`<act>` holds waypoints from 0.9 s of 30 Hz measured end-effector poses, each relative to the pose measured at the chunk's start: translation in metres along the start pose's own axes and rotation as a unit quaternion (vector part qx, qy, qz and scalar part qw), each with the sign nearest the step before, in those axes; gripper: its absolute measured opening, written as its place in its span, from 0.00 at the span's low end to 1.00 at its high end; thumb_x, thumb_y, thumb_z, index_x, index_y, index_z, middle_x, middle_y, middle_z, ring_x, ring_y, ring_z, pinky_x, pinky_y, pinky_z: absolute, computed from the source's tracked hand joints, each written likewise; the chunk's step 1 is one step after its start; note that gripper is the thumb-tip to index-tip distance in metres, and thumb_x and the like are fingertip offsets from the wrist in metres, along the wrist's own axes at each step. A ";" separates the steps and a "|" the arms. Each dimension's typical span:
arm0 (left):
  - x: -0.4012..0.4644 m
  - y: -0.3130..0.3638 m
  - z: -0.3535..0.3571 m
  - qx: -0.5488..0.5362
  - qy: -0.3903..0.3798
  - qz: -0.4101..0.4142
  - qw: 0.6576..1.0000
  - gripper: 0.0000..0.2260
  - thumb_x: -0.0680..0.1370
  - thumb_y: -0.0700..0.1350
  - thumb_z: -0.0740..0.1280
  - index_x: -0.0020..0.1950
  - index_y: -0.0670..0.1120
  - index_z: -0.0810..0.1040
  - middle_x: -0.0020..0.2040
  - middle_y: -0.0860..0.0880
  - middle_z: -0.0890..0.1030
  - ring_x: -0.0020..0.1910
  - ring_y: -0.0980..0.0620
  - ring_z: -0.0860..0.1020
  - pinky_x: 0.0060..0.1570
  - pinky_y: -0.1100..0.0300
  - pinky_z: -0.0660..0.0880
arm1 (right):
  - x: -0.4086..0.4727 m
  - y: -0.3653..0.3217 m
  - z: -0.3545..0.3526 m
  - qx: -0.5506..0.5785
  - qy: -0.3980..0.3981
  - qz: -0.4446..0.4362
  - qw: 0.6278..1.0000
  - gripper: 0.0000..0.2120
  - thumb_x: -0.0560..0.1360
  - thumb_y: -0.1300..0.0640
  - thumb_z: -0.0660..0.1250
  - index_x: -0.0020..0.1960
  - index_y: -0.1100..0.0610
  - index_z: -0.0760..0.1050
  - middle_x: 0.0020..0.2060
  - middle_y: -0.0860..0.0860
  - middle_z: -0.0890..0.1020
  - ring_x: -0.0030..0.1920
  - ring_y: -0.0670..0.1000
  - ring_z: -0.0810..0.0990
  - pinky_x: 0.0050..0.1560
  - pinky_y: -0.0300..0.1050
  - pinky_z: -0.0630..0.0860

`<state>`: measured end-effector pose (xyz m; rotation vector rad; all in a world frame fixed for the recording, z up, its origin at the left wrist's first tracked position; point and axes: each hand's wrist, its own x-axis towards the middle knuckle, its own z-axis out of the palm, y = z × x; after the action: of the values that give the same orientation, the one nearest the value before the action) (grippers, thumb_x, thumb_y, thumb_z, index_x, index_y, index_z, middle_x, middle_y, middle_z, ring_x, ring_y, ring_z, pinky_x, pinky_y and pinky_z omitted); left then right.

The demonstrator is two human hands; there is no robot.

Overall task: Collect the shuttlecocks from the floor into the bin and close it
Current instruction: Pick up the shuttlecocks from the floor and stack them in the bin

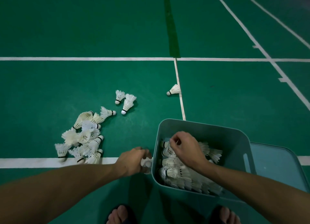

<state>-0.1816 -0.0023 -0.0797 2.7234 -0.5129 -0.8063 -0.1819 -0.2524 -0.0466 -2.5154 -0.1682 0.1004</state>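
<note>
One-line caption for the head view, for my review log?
Right hand over shuttlecocks in the teal bin, left hand gripping more beside it; pile still on the court.

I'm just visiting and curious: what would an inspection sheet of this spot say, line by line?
Surface: green court floor with white lines.
Job's things: open bin partly filled with shuttlecocks; a pile on the floor to its left, a few loose ones beyond the pile, a single one by a line; lid lying to the bin's right.
Clutter: nothing seen.
Hands: left hand grips shuttlecocks just outside the bin's left wall; right hand is over the bin, fingers curled, seemingly pinching a shuttlecock.
Cables: nothing seen.
Surroundings: the person's feet at the bottom edge; dim light.
</note>
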 end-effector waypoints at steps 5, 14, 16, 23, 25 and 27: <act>0.022 -0.019 0.000 -0.061 0.028 -0.009 0.998 0.05 0.73 0.57 0.73 0.47 0.60 0.82 0.52 0.58 0.82 0.51 0.53 0.82 0.50 0.53 0.80 | 0.026 -0.020 -0.026 0.061 0.059 -0.074 0.994 0.07 0.82 0.50 0.64 0.47 0.51 0.75 0.42 0.43 0.77 0.43 0.41 0.76 0.44 0.38 0.76; 0.047 -0.027 0.022 -0.184 -0.039 0.004 0.982 0.23 0.67 0.63 0.74 0.58 0.58 0.75 0.53 0.56 0.83 0.49 0.55 0.83 0.50 0.58 0.81 | 0.118 -0.023 -0.038 0.102 0.108 -0.071 0.986 0.08 0.80 0.54 0.69 0.43 0.54 0.78 0.38 0.47 0.81 0.40 0.47 0.79 0.42 0.45 0.77; 0.057 -0.021 0.028 -0.159 -0.023 0.010 0.987 0.20 0.67 0.65 0.70 0.53 0.57 0.75 0.49 0.56 0.83 0.47 0.53 0.82 0.48 0.54 0.81 | 0.129 -0.023 -0.039 0.116 0.107 -0.052 0.986 0.08 0.79 0.53 0.69 0.42 0.54 0.79 0.38 0.47 0.82 0.40 0.47 0.80 0.42 0.44 0.78; 0.074 -0.050 -0.023 -0.198 0.068 -0.011 0.978 0.17 0.76 0.64 0.71 0.44 0.51 0.80 0.40 0.52 0.83 0.39 0.53 0.81 0.43 0.50 0.81 | 0.166 0.000 -0.037 0.094 0.044 0.019 0.994 0.09 0.79 0.52 0.69 0.43 0.54 0.80 0.34 0.44 0.81 0.35 0.41 0.77 0.39 0.38 0.74; 0.085 -0.069 -0.050 -0.156 0.142 -0.027 0.977 0.14 0.77 0.65 0.70 0.45 0.56 0.80 0.46 0.54 0.83 0.46 0.50 0.81 0.49 0.49 0.81 | 0.186 0.011 -0.032 0.079 0.021 0.055 0.995 0.09 0.80 0.52 0.67 0.44 0.55 0.80 0.37 0.48 0.83 0.40 0.48 0.81 0.43 0.44 0.76; 0.101 -0.089 -0.073 -0.096 0.187 -0.067 0.975 0.19 0.75 0.69 0.69 0.53 0.57 0.83 0.59 0.50 0.80 0.59 0.48 0.76 0.61 0.47 0.76 | 0.209 0.024 -0.026 0.051 0.002 0.078 0.996 0.10 0.81 0.51 0.65 0.43 0.54 0.78 0.39 0.51 0.83 0.44 0.54 0.82 0.47 0.47 0.78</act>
<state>-0.0377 0.0484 -0.0979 2.6560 -0.1608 -0.3319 0.0301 -0.2562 -0.0467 -2.4240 0.0356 0.1623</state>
